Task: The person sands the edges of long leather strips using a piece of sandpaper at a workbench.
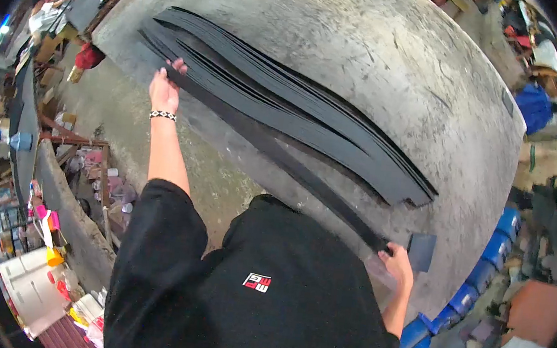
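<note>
A long, dark, narrow flat strip (276, 154), of a material I cannot make out, stretches between my two hands along the near side of the table. My left hand (164, 90) has its fingers closed on the strip's far-left end. At the near-right end, my right hand (398, 263) pinches the strip between thumb and fingers. Just beyond it lie two long piles of similar dark strips: a nearer pile (258, 108) and a farther pile (294, 85), touching toward their right ends. Beside my right hand sits a small dark rectangular piece (422, 251).
The large grey worktable (449, 76) has a worn, marked surface. Blue containers (482, 274) line the floor along its right side. Scraps and a brown sheet (535, 311) lie farther right. At the left are a cluttered metal-framed shelf (104, 184) and a white box (32, 290).
</note>
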{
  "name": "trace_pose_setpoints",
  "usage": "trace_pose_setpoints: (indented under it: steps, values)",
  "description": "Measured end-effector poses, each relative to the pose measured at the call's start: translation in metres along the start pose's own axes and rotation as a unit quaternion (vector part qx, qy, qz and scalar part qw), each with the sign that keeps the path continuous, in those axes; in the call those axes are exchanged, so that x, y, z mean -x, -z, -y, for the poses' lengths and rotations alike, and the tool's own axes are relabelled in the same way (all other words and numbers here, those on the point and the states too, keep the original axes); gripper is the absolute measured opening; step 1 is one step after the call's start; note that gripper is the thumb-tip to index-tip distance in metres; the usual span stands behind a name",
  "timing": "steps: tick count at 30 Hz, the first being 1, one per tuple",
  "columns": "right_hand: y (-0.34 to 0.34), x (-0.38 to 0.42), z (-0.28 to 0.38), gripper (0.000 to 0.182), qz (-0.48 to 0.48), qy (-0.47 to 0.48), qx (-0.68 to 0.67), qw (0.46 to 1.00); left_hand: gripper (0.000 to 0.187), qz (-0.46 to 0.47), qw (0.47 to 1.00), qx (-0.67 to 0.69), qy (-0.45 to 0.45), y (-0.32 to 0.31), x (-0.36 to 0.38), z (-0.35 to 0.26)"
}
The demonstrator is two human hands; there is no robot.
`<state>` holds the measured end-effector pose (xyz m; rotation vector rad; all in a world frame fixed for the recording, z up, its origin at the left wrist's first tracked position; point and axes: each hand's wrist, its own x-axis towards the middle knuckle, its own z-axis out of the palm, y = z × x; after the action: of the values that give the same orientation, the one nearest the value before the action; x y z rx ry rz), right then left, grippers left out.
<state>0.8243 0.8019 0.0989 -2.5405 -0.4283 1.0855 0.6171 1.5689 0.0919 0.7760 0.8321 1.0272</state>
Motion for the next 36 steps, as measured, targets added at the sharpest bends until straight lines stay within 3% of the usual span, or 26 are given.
trace_pose_setpoints:
  steps: [1, 2, 5, 6, 8, 11, 17, 19, 22, 23, 26, 28, 32, 34, 36]
  values:
    - [0.001, 0.002, 0.003, 0.039, 0.017, -0.018, 0.033, 0.999, 0.032, -0.073, 0.989, -0.106, 0.075, 0.021, -0.008, 0.026]
    - [-0.021, 0.0, -0.022, 0.039, -0.098, 0.065, 0.068, 0.991, 0.034, -0.137, 0.955, -0.215, 0.151, 0.032, -0.009, 0.049]
    - [-0.02, 0.013, 0.018, 0.057, -0.171, 0.066, 0.131, 0.974, 0.055, -0.16, 0.905, -0.38, 0.105, 0.047, 0.016, 0.1]
    - [-0.027, 0.014, 0.024, 0.066, -0.236, 0.122, 0.152, 0.952, 0.06, -0.157, 0.899, -0.404, 0.063, 0.06, 0.011, 0.118]
    - [-0.037, 0.013, 0.037, 0.078, -0.196, 0.11, 0.171, 0.959, 0.062, -0.137, 0.889, -0.434, 0.053, 0.068, 0.016, 0.13]
    - [-0.056, 0.0, 0.042, 0.063, -0.207, 0.088, 0.166, 0.96, 0.051, -0.142, 0.89, -0.432, 0.029, 0.042, 0.054, 0.13]
    - [-0.05, -0.006, 0.034, 0.051, -0.148, 0.073, 0.169, 0.972, 0.03, -0.071, 0.922, -0.353, 0.144, 0.034, 0.119, 0.149]
    - [-0.046, -0.005, 0.039, 0.05, -0.126, 0.078, 0.18, 0.973, 0.044, 0.011, 0.906, -0.368, 0.211, 0.029, 0.142, 0.143]
    - [-0.027, -0.001, 0.053, 0.047, -0.05, 0.01, 0.067, 0.996, 0.09, 0.119, 0.802, -0.397, 0.43, -0.018, 0.192, 0.11]
    - [-0.015, 0.008, 0.06, 0.047, -0.062, 0.039, 0.066, 0.995, 0.106, 0.157, 0.764, -0.396, 0.486, -0.026, 0.206, 0.107]
    - [0.036, 0.04, 0.109, 0.047, -0.025, 0.063, 0.024, 0.997, 0.122, 0.204, 0.776, -0.19, 0.566, -0.031, 0.231, 0.126]
    - [0.063, 0.062, 0.132, 0.046, -0.048, 0.124, 0.038, 0.99, 0.105, 0.111, 0.839, -0.095, 0.524, -0.047, 0.248, 0.127]
    - [0.116, 0.101, 0.157, 0.042, -0.058, 0.208, 0.06, 0.975, 0.061, 0.089, 0.903, 0.14, 0.396, -0.042, 0.228, 0.135]
    - [0.138, 0.115, 0.152, 0.043, -0.075, 0.211, 0.078, 0.972, 0.041, 0.049, 0.925, 0.196, 0.323, -0.036, 0.197, 0.133]
    - [0.159, 0.125, 0.147, 0.044, -0.044, 0.114, 0.067, 0.99, 0.034, 0.034, 0.941, 0.211, 0.262, -0.032, 0.177, 0.118]
